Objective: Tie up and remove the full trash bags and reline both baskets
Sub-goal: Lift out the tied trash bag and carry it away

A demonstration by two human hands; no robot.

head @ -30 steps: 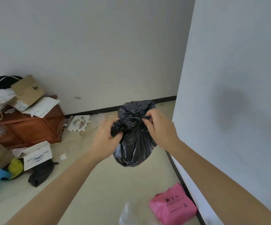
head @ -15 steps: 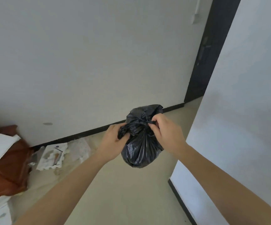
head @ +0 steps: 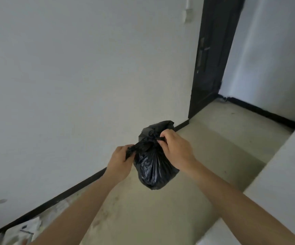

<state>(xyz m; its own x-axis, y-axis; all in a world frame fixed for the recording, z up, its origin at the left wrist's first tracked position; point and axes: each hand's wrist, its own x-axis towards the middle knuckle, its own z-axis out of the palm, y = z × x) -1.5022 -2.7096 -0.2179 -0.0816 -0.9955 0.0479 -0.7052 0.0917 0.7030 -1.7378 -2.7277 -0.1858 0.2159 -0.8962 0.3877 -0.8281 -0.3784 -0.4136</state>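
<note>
A small full black trash bag [head: 153, 170] hangs in the air in front of me, its neck gathered into a knot. My left hand [head: 121, 160] pinches one black tail of the neck on the left side. On the right, my right hand [head: 176, 150] grips the other tail at the knot. Both arms reach in from the bottom of the view. No basket is in view.
A white wall with a black baseboard [head: 83, 183] runs along the left. A dark door [head: 212, 55] stands ahead at the end of the beige floor [head: 222, 144]. A white wall corner [head: 284, 174] juts in on the right. White paper litter [head: 22, 232] lies at the bottom left.
The view has swung right and up: the wooden cabinet, boxes and pink bag have left the frame and the dark door has come in. Both hands have pulled the bag's tails apart.
</note>
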